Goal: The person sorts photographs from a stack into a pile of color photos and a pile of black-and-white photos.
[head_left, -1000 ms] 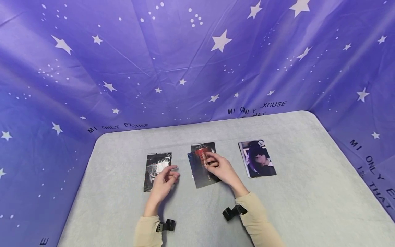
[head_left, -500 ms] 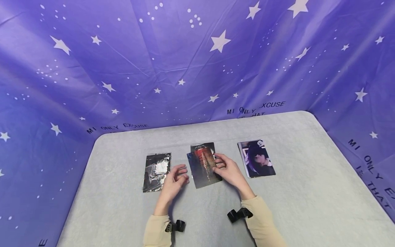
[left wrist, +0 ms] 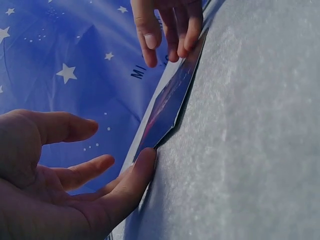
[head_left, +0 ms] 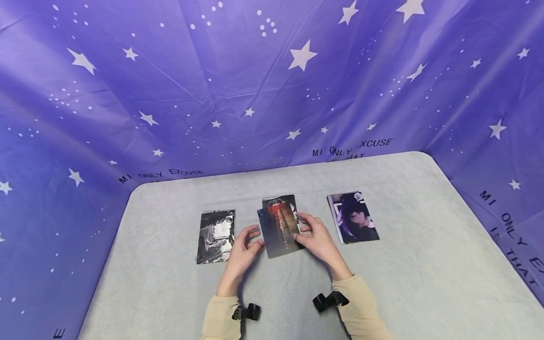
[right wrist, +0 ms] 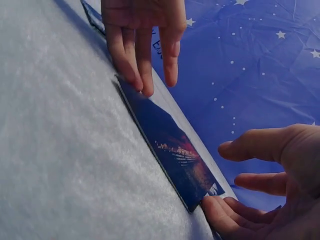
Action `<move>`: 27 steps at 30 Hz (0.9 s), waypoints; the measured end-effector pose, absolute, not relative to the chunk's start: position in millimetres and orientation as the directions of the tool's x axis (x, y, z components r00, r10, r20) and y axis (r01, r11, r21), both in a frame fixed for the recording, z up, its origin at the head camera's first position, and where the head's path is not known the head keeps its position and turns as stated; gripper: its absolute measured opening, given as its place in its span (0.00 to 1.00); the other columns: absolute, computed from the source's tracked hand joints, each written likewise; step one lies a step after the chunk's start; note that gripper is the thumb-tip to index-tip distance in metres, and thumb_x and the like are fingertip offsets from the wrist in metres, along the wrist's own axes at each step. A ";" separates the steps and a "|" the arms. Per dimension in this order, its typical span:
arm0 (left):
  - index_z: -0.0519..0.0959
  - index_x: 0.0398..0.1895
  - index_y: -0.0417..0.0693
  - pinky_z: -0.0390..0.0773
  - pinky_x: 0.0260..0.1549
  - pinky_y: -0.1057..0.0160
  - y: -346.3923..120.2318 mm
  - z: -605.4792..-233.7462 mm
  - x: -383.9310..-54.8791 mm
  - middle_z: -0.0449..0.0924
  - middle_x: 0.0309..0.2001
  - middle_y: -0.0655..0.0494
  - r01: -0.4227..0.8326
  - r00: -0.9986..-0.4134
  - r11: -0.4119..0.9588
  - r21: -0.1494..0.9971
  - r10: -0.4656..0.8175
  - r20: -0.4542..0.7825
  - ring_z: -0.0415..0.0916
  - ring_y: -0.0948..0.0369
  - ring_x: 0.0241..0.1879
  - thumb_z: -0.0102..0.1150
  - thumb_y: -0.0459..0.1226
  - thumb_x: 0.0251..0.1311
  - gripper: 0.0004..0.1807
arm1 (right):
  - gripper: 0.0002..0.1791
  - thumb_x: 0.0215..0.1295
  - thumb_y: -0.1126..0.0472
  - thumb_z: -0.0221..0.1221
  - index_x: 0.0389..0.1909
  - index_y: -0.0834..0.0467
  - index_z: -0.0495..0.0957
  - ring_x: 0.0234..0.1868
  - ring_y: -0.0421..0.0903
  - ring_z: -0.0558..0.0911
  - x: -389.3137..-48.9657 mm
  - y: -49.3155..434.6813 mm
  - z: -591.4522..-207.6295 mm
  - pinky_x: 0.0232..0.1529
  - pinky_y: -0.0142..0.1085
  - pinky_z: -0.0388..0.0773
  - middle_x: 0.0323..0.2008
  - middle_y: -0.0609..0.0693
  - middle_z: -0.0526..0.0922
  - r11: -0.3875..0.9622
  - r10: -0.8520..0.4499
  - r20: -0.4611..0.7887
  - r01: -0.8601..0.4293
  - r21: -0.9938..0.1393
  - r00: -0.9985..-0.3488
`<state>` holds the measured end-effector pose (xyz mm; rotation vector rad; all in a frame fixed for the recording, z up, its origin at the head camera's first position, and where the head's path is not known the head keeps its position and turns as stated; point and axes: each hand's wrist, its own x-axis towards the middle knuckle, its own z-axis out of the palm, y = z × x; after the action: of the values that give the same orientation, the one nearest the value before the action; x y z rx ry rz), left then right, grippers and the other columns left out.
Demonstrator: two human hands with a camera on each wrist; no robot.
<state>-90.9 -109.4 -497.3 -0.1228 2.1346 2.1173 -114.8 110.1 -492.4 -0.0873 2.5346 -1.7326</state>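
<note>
In the middle of the table lies a small pile of photo prints. The top print, dark with a red lit shape, sits turned askew over the print beneath, whose far end shows past it. My left hand is at the pile's left edge, fingers loosely bent, its outer fingertips right at the edge in the left wrist view. On the opposite side my right hand rests its fingertips against the right edge, thumb and index apart from the print in the right wrist view. Neither hand curls round the prints.
A black-and-silver photo pile lies to the left, close to my left hand. Off to the right is another pile, topped by a purple-toned portrait print. A starry purple curtain hangs behind the grey-covered table.
My left hand has moved right, from over the left pile to the middle pile's edge. My right hand has drawn back from the top print's face to its right edge.
</note>
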 end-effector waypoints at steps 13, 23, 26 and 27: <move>0.63 0.63 0.26 0.81 0.39 0.60 -108.7 -498.3 -89.9 0.68 0.56 0.28 -0.191 -0.982 -0.066 0.979 0.023 -0.190 0.78 0.57 0.38 0.50 0.22 0.59 0.26 | 0.31 0.50 0.66 0.67 0.59 0.65 0.73 0.43 0.55 0.80 -110.3 109.6 -493.6 0.43 0.44 0.77 0.48 0.64 0.74 0.345 -0.072 -0.010 -0.016 -0.939 -0.997; 0.65 0.63 0.28 0.77 0.36 0.69 -110.7 -500.7 -90.5 0.71 0.54 0.30 -0.184 -0.982 -0.079 0.980 0.062 -0.180 0.77 0.62 0.37 0.57 0.18 0.50 0.32 | 0.32 0.54 0.74 0.63 0.63 0.69 0.68 0.39 0.52 0.81 -109.4 108.3 -487.8 0.40 0.32 0.76 0.51 0.68 0.76 0.169 -0.093 -0.131 0.114 -0.979 -0.987; 0.65 0.63 0.28 0.77 0.37 0.69 -109.1 -500.1 -91.9 0.74 0.49 0.33 -0.196 -0.979 -0.107 0.975 0.080 -0.188 0.78 0.63 0.36 0.57 0.17 0.49 0.32 | 0.32 0.54 0.75 0.61 0.62 0.70 0.68 0.38 0.49 0.81 -109.7 109.4 -488.0 0.39 0.30 0.76 0.50 0.68 0.76 0.135 -0.101 -0.132 0.118 -0.984 -0.986; 0.65 0.63 0.29 0.77 0.37 0.69 -108.4 -499.9 -92.3 0.75 0.47 0.34 -0.200 -0.978 -0.113 0.973 0.087 -0.190 0.78 0.63 0.36 0.57 0.17 0.49 0.33 | 0.31 0.54 0.76 0.61 0.62 0.70 0.68 0.37 0.47 0.80 -109.7 109.9 -487.8 0.39 0.29 0.76 0.49 0.67 0.76 0.121 -0.103 -0.133 0.120 -0.985 -0.986</move>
<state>-92.3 -108.4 -499.9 -0.1267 1.9525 2.2064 -109.7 109.9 -487.8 0.0173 2.2190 -1.9781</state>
